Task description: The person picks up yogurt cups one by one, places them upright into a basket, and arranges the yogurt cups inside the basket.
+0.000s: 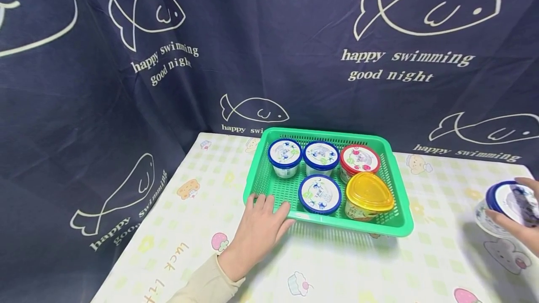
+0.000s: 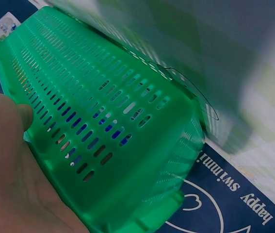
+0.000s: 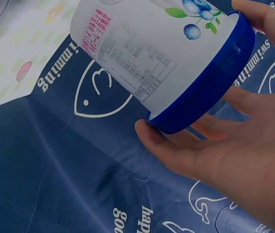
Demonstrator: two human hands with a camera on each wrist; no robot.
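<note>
At the front left of the green basket (image 1: 328, 221), my left hand (image 1: 258, 228) grips the rim, fingers over the edge. In the left wrist view, that hand (image 2: 16, 170) lies along the slotted outer wall (image 2: 103, 121). My right hand (image 1: 520, 228) holds a blue-lidded tub (image 1: 488, 219) at the far right, apart from the basket. The right wrist view shows this white tub (image 3: 142, 53), printed with blueberries, its blue lid (image 3: 210, 82) held between thumb and fingers. Inside the basket stand blue-lidded tubs (image 1: 285, 153), a red-lidded tub (image 1: 360, 159) and a yellow-lidded tub (image 1: 368, 193).
A pale checked cloth with cartoon prints covers the table (image 1: 337, 270). Behind it and on the left hangs a dark blue curtain (image 1: 294, 60) with white fish drawings. Between the basket and the right-hand tub lies a stretch of tablecloth.
</note>
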